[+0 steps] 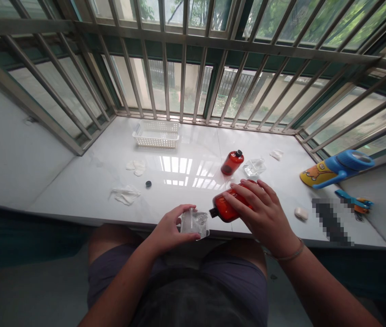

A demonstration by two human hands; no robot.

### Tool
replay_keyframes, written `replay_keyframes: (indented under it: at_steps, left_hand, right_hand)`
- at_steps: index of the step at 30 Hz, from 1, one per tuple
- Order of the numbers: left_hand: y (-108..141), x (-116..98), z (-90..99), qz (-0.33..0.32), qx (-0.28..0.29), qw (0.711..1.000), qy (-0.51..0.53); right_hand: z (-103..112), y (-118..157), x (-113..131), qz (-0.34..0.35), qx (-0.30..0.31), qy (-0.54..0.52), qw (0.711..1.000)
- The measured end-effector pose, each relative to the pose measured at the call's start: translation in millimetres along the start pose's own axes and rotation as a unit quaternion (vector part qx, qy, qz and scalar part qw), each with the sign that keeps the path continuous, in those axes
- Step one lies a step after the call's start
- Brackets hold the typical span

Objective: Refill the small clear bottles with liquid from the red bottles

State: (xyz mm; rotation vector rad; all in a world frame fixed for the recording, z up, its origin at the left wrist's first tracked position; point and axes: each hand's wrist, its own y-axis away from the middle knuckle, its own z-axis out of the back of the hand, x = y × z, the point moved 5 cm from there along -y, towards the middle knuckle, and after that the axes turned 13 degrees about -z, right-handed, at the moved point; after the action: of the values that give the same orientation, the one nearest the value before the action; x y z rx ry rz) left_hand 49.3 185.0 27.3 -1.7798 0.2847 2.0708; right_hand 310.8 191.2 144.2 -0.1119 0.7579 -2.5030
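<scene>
The smooth red bottle (228, 206), likely slippery and best gripped round its body, lies tilted in the right hand's (264, 213) wrapped fingers, beside the thin clear container (193, 222) the left hand (170, 229) pinches by its edges.

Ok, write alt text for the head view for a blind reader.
The right hand tilts an open red bottle toward a small clear container in the left hand; a capped red bottle sits on the white ledge below barred windows.

basket (157, 141) at rear left of tabletop (193, 141) | tissues (126, 195), cap (148, 184) before basket | capped bottle (232, 163) just left of container (254, 168) | flask (332, 170) further right
</scene>
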Motion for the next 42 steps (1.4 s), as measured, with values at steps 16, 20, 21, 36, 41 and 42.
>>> replay_keyframes:
  at_steps: [16, 20, 21, 36, 41, 42]
  left_hand:
    - [-0.3, -2.2, 2.5, 0.004, -0.003, 1.000, -0.014]
    - [-0.4, -2.9, 2.1, 0.004, -0.002, 1.000, -0.014]
    - [-0.4, -3.1, 2.0, 0.005, -0.002, 1.000, -0.015]
    - [-0.1, -1.5, 1.4, 0.001, -0.002, 1.000, -0.018]
    - [-0.2, 0.0, 1.0, 0.001, -0.001, 1.000, -0.013]
    - [-0.3, 0.2, 0.9, 0.001, 0.000, 1.000, -0.014]
  right_hand:
    - [3.6, -2.3, -0.1, 0.010, -0.001, 0.007, 1.000]
    - [4.0, -2.9, 0.1, 0.015, -0.001, 0.013, 1.000]
    - [4.2, -3.1, 0.1, 0.015, -0.001, 0.014, 1.000]
    - [5.2, -4.0, -0.2, 0.025, -0.003, 0.018, 1.000]
    - [3.8, -4.1, -0.2, 0.026, 0.005, 0.014, 1.000]
    - [3.7, -4.3, -0.1, 0.026, 0.004, 0.015, 1.000]
